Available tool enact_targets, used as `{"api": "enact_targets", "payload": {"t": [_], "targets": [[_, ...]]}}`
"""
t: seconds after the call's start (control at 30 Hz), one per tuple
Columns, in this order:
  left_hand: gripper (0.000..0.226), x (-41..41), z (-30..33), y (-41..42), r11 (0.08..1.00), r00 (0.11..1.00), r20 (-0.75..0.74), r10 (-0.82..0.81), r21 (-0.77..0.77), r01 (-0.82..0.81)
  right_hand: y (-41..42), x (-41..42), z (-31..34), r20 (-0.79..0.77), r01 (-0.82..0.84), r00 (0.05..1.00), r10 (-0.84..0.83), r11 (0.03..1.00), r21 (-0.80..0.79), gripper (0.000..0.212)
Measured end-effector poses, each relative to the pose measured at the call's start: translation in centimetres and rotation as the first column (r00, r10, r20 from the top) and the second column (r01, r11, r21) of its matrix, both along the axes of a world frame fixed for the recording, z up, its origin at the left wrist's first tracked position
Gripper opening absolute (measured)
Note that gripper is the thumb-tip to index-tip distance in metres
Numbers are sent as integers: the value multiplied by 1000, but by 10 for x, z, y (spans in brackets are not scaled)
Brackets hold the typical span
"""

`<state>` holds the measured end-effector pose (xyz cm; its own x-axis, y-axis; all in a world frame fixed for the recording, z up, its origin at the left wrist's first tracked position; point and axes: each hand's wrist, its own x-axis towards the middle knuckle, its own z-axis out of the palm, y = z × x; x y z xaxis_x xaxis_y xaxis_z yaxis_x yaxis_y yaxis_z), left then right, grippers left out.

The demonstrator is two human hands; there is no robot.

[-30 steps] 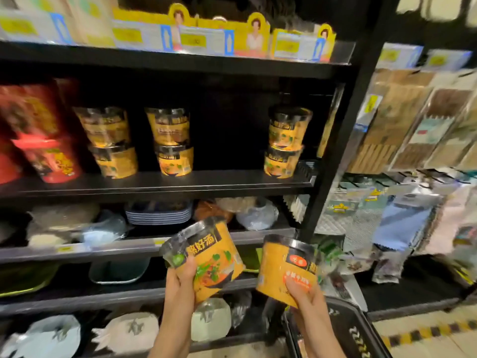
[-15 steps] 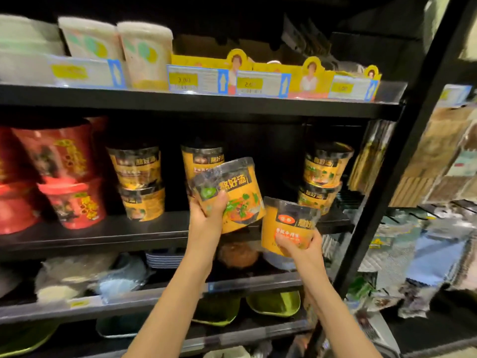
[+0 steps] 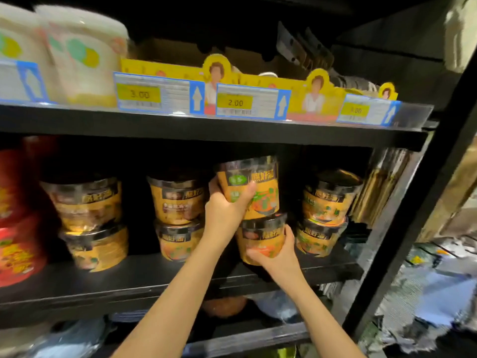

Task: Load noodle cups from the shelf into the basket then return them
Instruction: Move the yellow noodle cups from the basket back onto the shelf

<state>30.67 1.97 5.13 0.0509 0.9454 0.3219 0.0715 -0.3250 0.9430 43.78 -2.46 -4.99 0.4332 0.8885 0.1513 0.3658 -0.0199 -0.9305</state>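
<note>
The black shelf [image 3: 154, 277] runs under both hands, its front edge nearer than the cups, with stacked noodle cups flanking a gap just wide enough. The left hand [image 3: 224, 210] grips the upper cup [image 3: 258, 187], thumb across its label, directly above the lower cup [image 3: 260, 239], which the right hand [image 3: 276, 257] clasps from below at shelf level.

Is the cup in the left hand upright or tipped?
Nearly upright, tilted slightly. The upper cup has its clear lid on top and base just above the lower cup; the left hand grips its side.
</note>
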Motion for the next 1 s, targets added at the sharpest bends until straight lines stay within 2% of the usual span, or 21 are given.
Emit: {"api": "enact_targets", "payload": {"t": [0.1,0.23,0.33,0.47,0.6,0.83,1.0], "targets": [[77,13,-7,14,999,995,-97,29,29,-26,9,4,0,72,-42,996,45,998,-55,111],[91,24,-20,31,1000,989,-150,12,15,-10,17,7,0,186,-44,980,71,989,-142,86],[99,27,-32,38,1000,979,-203,-9,26,15,23,9,1,235,-39,968,84,981,-188,76],[109,27,-39,39,998,979,-196,-59,8,62,26,11,1,259,-35,962,86,980,-198,76],[109,28,-38,39,994,975,-196,-108,0,111,25,11,1,268,-32,960,86,980,-199,77],[95,28,-43,42,997,984,-162,-76,21,80,24,11,4,271,-51,955,123,965,-259,82],[94,29,-42,36,997,983,-177,-40,64,52,23,10,5,280,-49,952,121,966,-253,78]]}}
